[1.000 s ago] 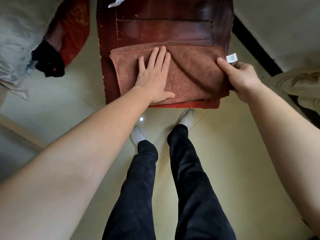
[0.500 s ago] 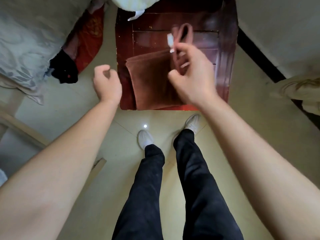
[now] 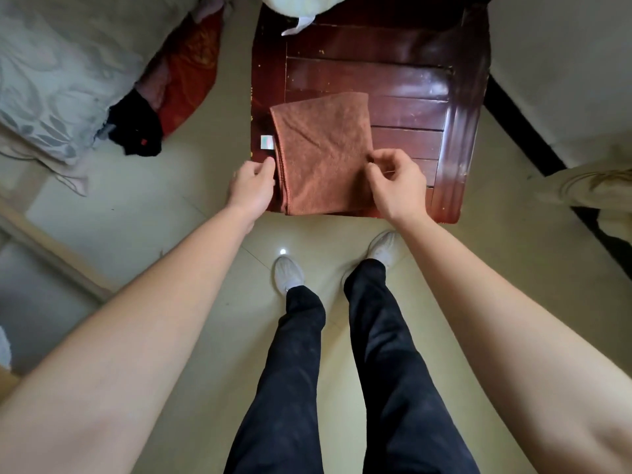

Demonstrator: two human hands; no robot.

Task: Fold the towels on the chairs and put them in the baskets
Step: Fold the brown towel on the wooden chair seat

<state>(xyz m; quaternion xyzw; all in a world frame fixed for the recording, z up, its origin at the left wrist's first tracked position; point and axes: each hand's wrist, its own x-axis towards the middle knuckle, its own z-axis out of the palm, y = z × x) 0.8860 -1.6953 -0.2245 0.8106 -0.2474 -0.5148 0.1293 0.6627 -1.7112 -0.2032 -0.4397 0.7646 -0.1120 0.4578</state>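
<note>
Floor (image 3: 212,234): pale glossy tile, one light reflection between the feet. Chair (image 3: 410,83): dark red wood, slatted seat, seen from above. Towel (image 3: 325,148): brown, folded into an upright rectangle, lying flat on the front left part of the seat; white label (image 3: 267,142) sticking out at its left edge. Pale cloth (image 3: 301,1): at the chair's back edge, partly out of frame. Left hand (image 3: 252,186): fingers curled, fingertips touching the towel's left edge just below the label. Right hand (image 3: 396,186): thumb and forefinger pinched narrow at the towel's right edge. Bedding (image 3: 65,70): grey patterned, upper left. Legs: dark trousers, white shoes.
</note>
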